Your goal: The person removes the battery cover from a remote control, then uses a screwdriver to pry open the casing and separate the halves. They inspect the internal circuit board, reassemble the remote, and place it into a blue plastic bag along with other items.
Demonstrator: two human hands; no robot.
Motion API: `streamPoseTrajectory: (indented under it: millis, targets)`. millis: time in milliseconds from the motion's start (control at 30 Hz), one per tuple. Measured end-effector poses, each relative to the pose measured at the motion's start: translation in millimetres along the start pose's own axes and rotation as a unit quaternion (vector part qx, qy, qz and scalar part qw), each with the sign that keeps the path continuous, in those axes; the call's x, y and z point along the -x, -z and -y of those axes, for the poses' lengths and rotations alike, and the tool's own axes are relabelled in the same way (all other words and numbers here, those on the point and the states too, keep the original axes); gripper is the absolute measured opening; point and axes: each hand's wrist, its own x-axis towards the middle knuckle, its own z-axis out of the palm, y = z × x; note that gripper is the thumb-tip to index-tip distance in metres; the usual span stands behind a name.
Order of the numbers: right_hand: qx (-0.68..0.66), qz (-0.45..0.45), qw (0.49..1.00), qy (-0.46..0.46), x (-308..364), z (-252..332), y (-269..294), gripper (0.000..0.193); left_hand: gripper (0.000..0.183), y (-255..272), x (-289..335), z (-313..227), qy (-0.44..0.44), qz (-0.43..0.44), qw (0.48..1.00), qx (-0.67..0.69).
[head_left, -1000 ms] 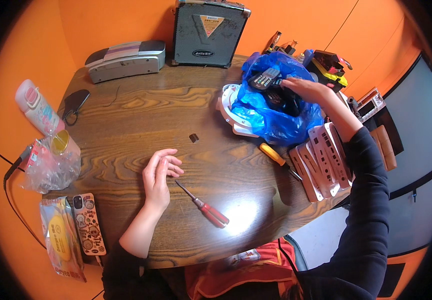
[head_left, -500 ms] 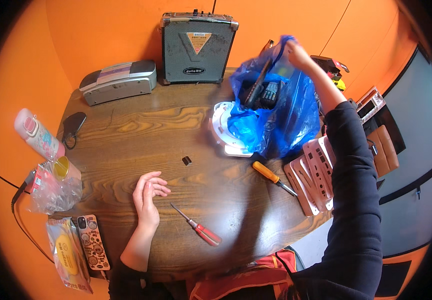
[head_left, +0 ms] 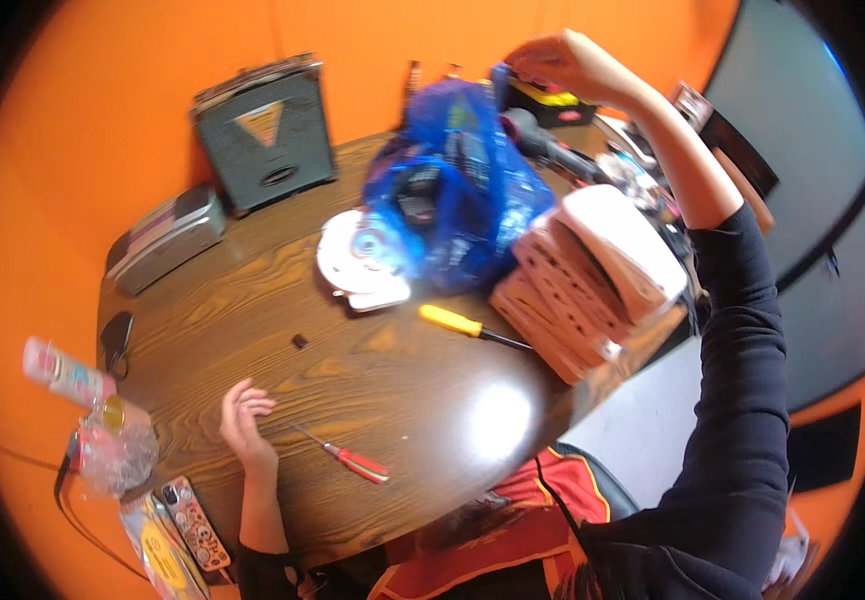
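On the table's near left, my left hand (head_left: 243,420) lies with its fingers loosely apart, holding nothing. Close beside its fingertips is the blade of a screwdriver with a red handle (head_left: 361,465). A small dark piece (head_left: 300,341) lies beyond that hand. My right arm reaches far across, and my right hand (head_left: 563,68) pinches the top of a blue plastic bag (head_left: 473,215); motion blur softens the fingers. Dark items show through the bag, not clearly enough to name. A white round plastic part (head_left: 353,255) rests against the bag's left side.
A yellow-handled screwdriver (head_left: 453,320) lies before the bag, beside stacked pale pink plastic housings (head_left: 573,290). A speaker (head_left: 268,135) and a grey device (head_left: 168,240) stand at the back left. Along the left edge are a bottle (head_left: 68,372), a plastic-wrapped cup (head_left: 118,445) and a phone (head_left: 196,525).
The view has swung to the right, so the table's things appear turned and shifted left. My right hand is still at the bag's top, now bent over it. My left hand stays open.
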Motion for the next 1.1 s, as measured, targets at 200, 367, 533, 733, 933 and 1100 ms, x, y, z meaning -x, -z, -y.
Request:
streamPoseTrajectory:
  millis: [200,367,533,733,933,1100]
  targets:
    - [-0.104,0.014,0.991,-0.083,133,0,57,0.033,0.033,3,4,9,-0.074,-0.018,0.995,-0.070]
    - [-0.148,0.056,0.904,-0.397,210,-25,9,0.044,0.037,-20,-5,-31,-0.051,-0.031,0.997,-0.043]
    - [-0.450,0.109,0.789,-0.405,234,-21,-32,0.061,0.050,-103,0,-102,0.033,0.129,0.991,0.026]
    - [-0.601,0.097,0.678,-0.413,236,-25,-41,0.067,0.080,-254,28,-145,0.108,0.376,0.912,0.123]
    - [-0.625,0.085,0.655,-0.416,244,-31,-48,0.056,0.103,-333,42,-165,0.253,0.348,0.849,0.306]
    - [-0.677,0.067,0.611,-0.405,246,-27,-52,0.049,0.103,-344,39,-182,0.331,0.259,0.832,0.362]
